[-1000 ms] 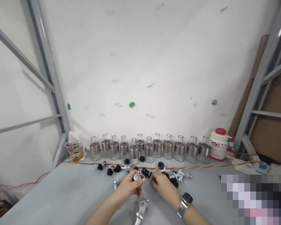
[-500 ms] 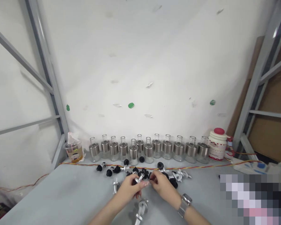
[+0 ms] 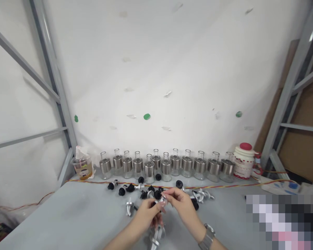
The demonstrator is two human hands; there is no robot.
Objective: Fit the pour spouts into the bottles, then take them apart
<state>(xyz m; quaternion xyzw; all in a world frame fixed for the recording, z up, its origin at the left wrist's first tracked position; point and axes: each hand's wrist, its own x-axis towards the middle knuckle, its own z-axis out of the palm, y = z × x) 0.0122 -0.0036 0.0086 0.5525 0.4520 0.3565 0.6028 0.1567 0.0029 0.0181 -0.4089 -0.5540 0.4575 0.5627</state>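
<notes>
My left hand (image 3: pixel 150 211) is closed around a silver bottle pourer, mostly hidden by the fingers now. My right hand (image 3: pixel 181 203), with a watch on the wrist, pinches at the upper end of that piece; what lies between its fingertips is too small to make out. Below the hands lies another silver pourer (image 3: pixel 156 239), and one more curved silver pourer (image 3: pixel 129 207) is left of my left hand. Behind my fingers is a cluster of black rubber stoppers (image 3: pixel 158 194). More silver pourer parts (image 3: pixel 203 195) lie right of my right hand.
Several glass bottles with steel sleeves (image 3: pixel 149 170) stand in a row along the wall. A plastic cup (image 3: pixel 82 168) is at the left end, a white jar with red lid (image 3: pixel 243 163) at the right. A twisted red-yellow wire (image 3: pixel 219 186) crosses the grey table (image 3: pixel 67 215).
My right hand has moved left, bringing its fingertips against the piece in my left hand. The left hand has shifted slightly right and down, and its pourer is more covered.
</notes>
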